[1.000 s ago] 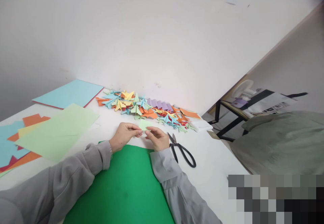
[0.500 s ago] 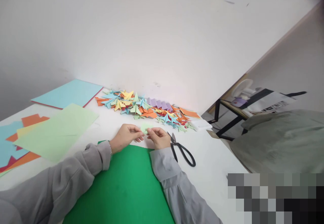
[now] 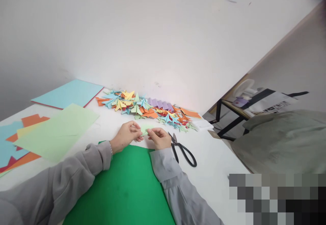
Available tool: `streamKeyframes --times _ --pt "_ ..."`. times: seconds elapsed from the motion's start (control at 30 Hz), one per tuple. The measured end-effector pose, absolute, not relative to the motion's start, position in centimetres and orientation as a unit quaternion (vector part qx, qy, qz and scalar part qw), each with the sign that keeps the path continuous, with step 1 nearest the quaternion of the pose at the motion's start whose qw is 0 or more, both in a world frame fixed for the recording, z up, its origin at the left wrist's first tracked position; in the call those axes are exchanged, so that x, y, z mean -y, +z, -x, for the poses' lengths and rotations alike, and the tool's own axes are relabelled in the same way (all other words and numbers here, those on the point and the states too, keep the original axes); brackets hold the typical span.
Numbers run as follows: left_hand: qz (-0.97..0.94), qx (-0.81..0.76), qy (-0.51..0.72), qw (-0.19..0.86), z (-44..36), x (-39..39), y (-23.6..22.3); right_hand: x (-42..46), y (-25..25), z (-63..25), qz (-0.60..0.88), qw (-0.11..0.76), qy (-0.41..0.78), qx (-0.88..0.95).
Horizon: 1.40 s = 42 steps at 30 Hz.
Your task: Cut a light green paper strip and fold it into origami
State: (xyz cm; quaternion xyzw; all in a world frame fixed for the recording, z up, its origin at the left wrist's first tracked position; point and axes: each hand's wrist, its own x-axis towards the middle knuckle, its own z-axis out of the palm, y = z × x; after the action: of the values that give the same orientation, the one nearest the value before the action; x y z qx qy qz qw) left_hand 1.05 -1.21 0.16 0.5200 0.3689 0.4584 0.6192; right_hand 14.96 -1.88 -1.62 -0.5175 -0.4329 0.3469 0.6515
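Observation:
A small pale green paper piece is pinched between both hands just above the white table. My left hand grips its left end with fingers closed. My right hand pinches its right end. Both wrists rest at the far edge of a large dark green sheet. Black scissors lie right beside my right hand.
A row of folded coloured paper shapes runs along the wall. Light green, blue and orange sheets lie at the left. A person in a grey-green top sits at the right, beyond the table's edge.
The small green piece has been lowered and folded narrower between my fingers. Both hands have stayed in nearly the same spot.

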Motion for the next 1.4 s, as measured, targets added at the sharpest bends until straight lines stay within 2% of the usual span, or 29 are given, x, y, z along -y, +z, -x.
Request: streamKeyframes --times 0.27,0.7,1.0,1.4 --pt "-0.534 -0.353 0.437 0.632 -0.96 1.57 0.61 1.94 -1.42 -14.99 0.522 0.654 0.338 0.431" --pt "-0.543 -0.381 0.455 0.594 -1.27 1.49 0.21 1.89 -1.51 -15.04 0.509 0.661 0.359 0.418" --pt "-0.486 -0.394 0.501 0.598 -1.16 1.28 0.49 1.92 -1.97 -14.74 0.439 0.670 0.427 0.420" --pt "-0.534 -0.410 0.487 0.556 -1.35 1.41 0.31 1.82 -2.15 -14.71 0.459 0.685 0.408 0.392"
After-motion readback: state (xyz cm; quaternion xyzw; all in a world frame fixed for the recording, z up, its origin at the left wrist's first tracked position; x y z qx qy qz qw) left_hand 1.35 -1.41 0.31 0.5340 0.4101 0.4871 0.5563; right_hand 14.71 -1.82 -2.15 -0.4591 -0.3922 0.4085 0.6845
